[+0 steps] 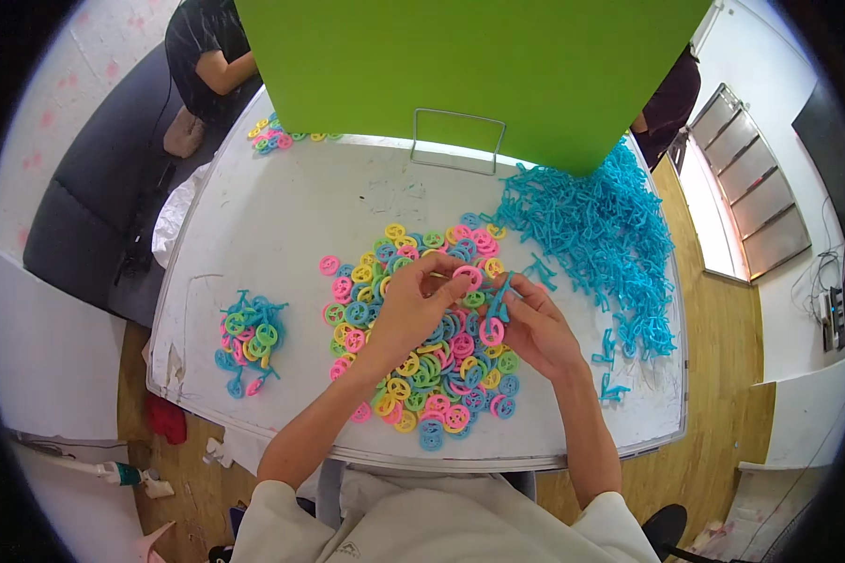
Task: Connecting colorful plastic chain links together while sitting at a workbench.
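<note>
Over the middle of the white table my left hand (411,305) pinches a small pink plastic wheel (468,276) between thumb and fingers. Close beside it, my right hand (543,328) grips a teal forked plastic piece (500,298). Another pink wheel (491,331) shows at the lower end of that piece; whether it is fixed on, I cannot tell. Beneath both hands spreads a pile of pink, yellow, green and blue spoked wheels (427,371). At the left lies a smaller heap of teal pieces with wheels (247,338).
A large heap of teal forked pieces (601,230) covers the table's right side. A green panel (479,66) with a wire handle (458,169) stands across the far side. People sit beyond it, one in a dark shirt (202,42) at the far left. More wheels (272,136) lie there.
</note>
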`<state>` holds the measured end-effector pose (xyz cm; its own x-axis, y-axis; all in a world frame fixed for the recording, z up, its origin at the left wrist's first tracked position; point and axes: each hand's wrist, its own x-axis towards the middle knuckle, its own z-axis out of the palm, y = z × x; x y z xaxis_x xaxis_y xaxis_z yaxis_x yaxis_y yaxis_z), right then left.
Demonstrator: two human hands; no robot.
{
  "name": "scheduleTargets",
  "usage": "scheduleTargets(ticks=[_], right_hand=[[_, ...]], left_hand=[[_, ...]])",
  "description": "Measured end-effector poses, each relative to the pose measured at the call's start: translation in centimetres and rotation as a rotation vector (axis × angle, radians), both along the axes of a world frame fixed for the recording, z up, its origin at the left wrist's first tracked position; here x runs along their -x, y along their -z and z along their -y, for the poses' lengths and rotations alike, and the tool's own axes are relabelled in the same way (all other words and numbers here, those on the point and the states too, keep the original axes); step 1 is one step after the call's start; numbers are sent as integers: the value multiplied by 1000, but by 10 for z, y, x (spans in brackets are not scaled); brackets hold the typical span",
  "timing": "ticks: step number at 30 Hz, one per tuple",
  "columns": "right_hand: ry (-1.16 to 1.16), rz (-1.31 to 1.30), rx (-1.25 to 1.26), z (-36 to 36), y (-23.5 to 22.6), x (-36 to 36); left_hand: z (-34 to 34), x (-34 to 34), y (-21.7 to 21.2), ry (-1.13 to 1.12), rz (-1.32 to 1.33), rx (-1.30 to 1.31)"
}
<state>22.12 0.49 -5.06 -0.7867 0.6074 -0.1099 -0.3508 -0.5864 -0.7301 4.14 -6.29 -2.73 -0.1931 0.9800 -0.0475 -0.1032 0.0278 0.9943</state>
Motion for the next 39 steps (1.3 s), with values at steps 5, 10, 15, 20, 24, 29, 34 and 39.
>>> scheduleTargets(ticks=[5, 10, 15, 20, 24, 29, 34, 39], right_hand=[[6, 11, 18, -1, 4, 1], [3, 52, -5, -2, 6, 0], [3, 42, 50, -3, 13, 0], [73, -7, 237, -1, 2, -1], [159, 111, 12, 6, -6, 8], [336, 561, -603, 4, 13, 15], [431, 611, -729, 8, 13, 18], [433, 553, -612, 9, 17, 21]], left_hand=[[-2, 1, 12, 85, 15, 49], [-2, -8, 14, 92, 49, 33], [-1, -9, 16, 137, 82, 51], [-4, -5, 20, 53, 70, 37], [-4, -7, 18, -38, 79, 4], [-2, -12, 22, -79, -188, -51], [-2, -12, 24, -113, -232, -86], [-3, -12, 26, -92, -204, -84]])
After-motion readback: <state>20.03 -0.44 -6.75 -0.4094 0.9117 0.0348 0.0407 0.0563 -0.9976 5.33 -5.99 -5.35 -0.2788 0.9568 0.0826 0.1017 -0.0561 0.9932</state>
